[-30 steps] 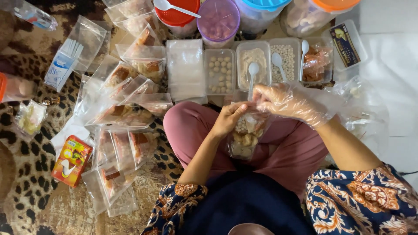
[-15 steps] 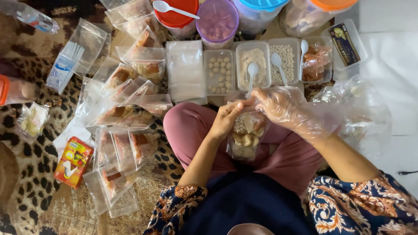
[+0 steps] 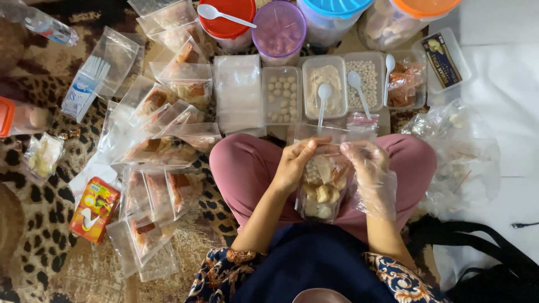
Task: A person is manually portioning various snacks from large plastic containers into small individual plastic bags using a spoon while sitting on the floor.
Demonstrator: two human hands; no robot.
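From the head view, you sit cross-legged and the bag point(image 3: 324, 182) is right over your lap, between your two hands. Its long side runs up and down, from 12 to 6 o'clock, with the open mouth at 12. Your left hand point(image 3: 295, 163) is bare and sits at the bag's 9 o'clock side, fingers curled around its edge and thumb pointing toward the top. Your right hand point(image 3: 371, 177) wears a thin clear glove and grips the bag from 3 o'clock. Both hands touch the bag, so neither one is nearer.

The bag is soft, clear plastic, shiny and crinkly. Inside are small round white balls near the top and lumpy tan and brown pieces lower down. I think the top is not sealed, but the shine makes that hard to see.

At 12 o'clock from your hands stands a row of clear tubs point(image 3: 324, 87), two with white spoons point(image 3: 323, 98) in them. At 9 o'clock, many filled flat bags point(image 3: 154, 151) lie on the spotted rug point(image 3: 33, 235). At 3 o'clock sits a big crumpled clear sack point(image 3: 466, 163).
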